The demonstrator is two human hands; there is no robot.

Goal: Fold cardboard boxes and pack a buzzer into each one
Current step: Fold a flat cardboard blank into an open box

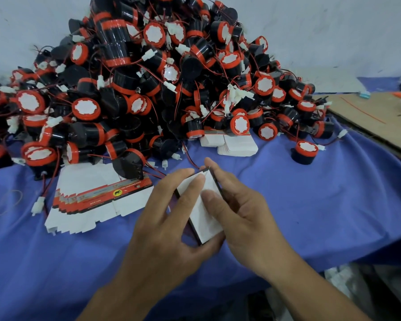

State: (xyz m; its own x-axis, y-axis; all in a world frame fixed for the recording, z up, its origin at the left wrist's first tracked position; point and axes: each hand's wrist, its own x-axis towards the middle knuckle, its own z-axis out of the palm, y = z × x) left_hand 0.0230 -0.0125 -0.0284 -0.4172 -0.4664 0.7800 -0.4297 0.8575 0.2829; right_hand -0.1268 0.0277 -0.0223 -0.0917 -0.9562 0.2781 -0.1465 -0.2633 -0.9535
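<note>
You hold the flat box blank (204, 205) between both hands, its long axis running away from you and slightly left. Your left hand (169, 218) clasps its near left edge, fingers spread over the white face; your right hand (236, 205) pinches the far right edge. The lone buzzer (303, 152) lies beyond your right hand, nearer it than your left.
</note>
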